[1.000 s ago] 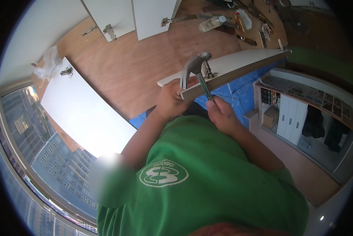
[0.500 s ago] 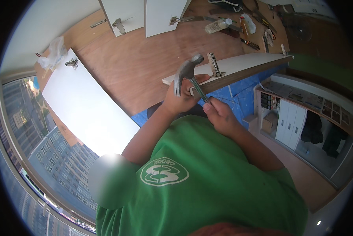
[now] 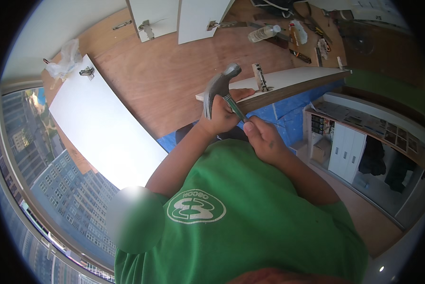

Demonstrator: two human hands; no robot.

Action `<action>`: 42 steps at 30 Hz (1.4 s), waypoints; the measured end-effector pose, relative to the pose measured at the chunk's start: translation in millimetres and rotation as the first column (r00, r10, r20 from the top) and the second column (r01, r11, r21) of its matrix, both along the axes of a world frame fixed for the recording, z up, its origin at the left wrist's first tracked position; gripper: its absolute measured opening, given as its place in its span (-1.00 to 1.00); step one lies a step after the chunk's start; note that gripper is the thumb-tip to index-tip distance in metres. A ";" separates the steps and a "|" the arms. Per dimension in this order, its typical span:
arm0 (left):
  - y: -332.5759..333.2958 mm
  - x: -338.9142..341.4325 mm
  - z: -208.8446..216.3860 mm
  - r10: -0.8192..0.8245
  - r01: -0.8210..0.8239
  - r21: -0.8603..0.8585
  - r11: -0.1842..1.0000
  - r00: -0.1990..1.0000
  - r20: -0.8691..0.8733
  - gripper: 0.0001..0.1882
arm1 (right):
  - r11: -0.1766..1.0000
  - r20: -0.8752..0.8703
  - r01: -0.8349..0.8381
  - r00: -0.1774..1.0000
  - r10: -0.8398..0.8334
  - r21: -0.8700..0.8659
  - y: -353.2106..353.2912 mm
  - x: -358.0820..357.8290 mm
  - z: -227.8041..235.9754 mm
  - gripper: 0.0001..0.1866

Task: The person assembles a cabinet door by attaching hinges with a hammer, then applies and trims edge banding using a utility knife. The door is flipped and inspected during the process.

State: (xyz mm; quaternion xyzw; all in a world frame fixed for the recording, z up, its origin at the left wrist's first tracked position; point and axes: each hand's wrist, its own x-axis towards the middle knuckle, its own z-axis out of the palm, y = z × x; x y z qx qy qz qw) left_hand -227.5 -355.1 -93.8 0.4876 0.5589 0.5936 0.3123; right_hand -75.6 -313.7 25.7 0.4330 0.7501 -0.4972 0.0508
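My right hand [image 3: 264,138] is wrapped round the green-shafted handle of a claw hammer [image 3: 217,87], its metal head raised in front of my left hand. My left hand [image 3: 221,116] grips the near left end of a narrow white panel [image 3: 298,79] with a brown edge, fingers lying across its top. A metal hinge [image 3: 260,78] stands up from that panel, just beyond my left fingertips. The hammer head covers part of the left hand and wrist.
Another white panel [image 3: 103,123] with a hinge lies left on the wooden work surface [image 3: 174,75]. Two white panels [image 3: 156,19] with hinges are at the back. A clear bottle [image 3: 263,33] and several hand tools lie back right. Blue sheeting [image 3: 288,113] hangs below; a white cabinet [image 3: 347,149] stands right.
The hammer head has shifted slightly left and down, and my right hand has moved slightly left with it. My left hand stays on the panel's end.
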 end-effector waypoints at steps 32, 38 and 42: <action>0.4 10.0 -11.4 -0.080 0.078 0.029 0.997 0.995 0.056 -0.50 | 0.950 0.068 0.293 0.951 -0.302 0.110 21.3 40.1 -13.2 -0.53; 4.1 9.0 -10.1 -0.064 0.061 0.056 0.997 0.997 0.051 -0.44 | 0.839 0.096 0.543 0.834 -0.543 0.029 82.5 84.5 -14.6 -0.50; 6.1 5.6 -6.9 -0.090 0.088 0.041 0.995 0.993 0.076 -0.44 | 0.778 0.071 0.627 0.775 -0.628 0.040 112.1 114.3 -22.1 -0.46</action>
